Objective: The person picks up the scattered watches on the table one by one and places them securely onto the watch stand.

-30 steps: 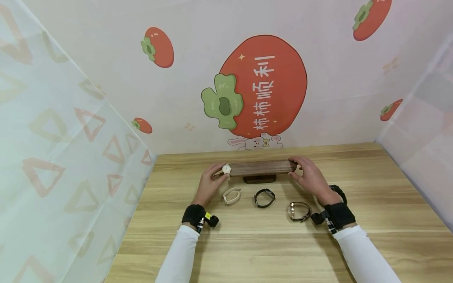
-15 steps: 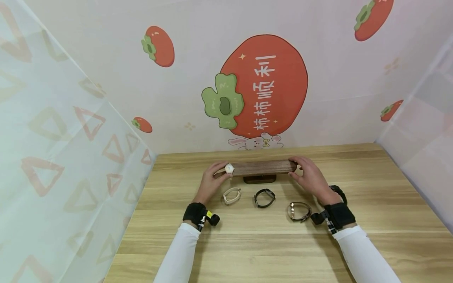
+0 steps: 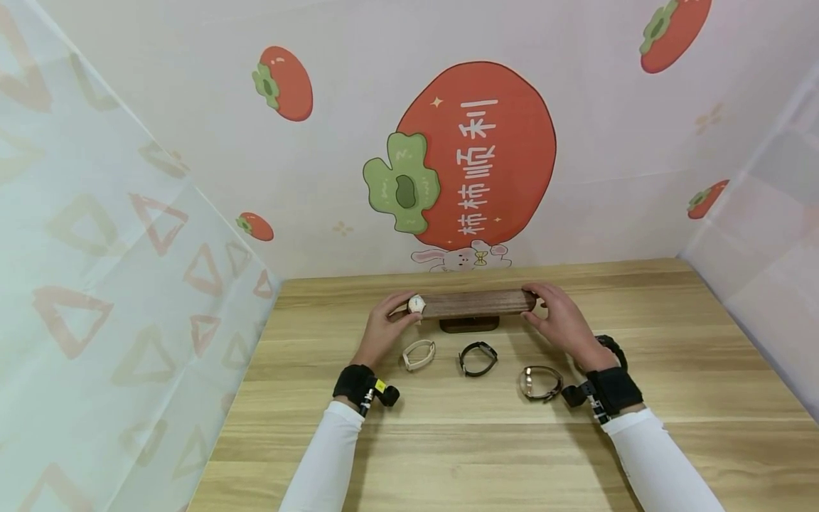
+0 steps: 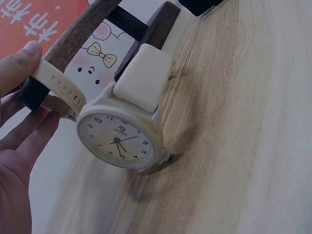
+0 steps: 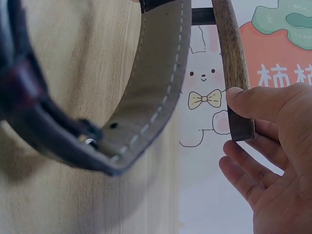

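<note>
My left hand [image 3: 379, 333] pinches a white-faced watch [image 3: 416, 304] whose cream strap [image 4: 62, 85] loops around the left end of a dark wooden watch stand's bar [image 3: 476, 304]. In the left wrist view, the thumb touches the strap by the bar's dark tip. My right hand [image 3: 566, 323] grips the bar's right end between thumb and fingers; the right wrist view shows its thumb on the wood. Below the bar, a cream watch [image 4: 119, 139] lies on its side on the table, its strap closed in a loop.
A black-strapped watch [image 3: 489, 349] and a brown-strapped watch [image 3: 528, 381] stand on the wooden table [image 3: 461, 455] before the stand. Another black watch [image 3: 612, 348] is partly hidden by my right wrist. The stand's base [image 3: 470, 325] sits close to the printed back wall [image 3: 333, 178].
My left hand has slid the watch a little to the right along the bar, and its dial has turned slightly. The right hand keeps its place on the other end.
</note>
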Tool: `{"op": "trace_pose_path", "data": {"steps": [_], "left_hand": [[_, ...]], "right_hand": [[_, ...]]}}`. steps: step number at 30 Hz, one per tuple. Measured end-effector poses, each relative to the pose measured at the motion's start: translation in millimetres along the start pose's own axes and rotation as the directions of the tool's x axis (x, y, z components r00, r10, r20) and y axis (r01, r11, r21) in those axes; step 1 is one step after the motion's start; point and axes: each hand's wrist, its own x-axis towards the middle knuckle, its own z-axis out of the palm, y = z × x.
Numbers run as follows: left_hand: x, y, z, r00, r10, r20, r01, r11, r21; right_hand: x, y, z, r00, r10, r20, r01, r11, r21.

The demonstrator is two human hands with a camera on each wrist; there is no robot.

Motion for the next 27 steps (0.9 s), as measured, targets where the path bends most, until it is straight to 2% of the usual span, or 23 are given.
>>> {"op": "trace_pose_path", "data": {"steps": [14, 20, 27], "left_hand": [[3.3, 2.8, 2.8, 0.999, -0.039, 0.012, 0.039, 0.998, 0.056], [4.8, 2.2, 4.7, 0.999, 0.001, 0.046, -0.005, 0.996, 0.090], [7.0, 1.4, 6.7, 0.998, 0.015, 0.064, -0.028, 0.980, 0.196]], "right_hand": [[0.2, 1.2, 0.4, 1.000, -0.008, -0.004, 0.008, 1.000, -0.004], [-0.2, -0.4, 0.4, 1.000, 0.007, -0.005, -0.007, 1.000, 0.008], [0.8, 0.1, 1.2, 1.000, 0.019, -0.002, -0.019, 1.000, 0.015]]}}
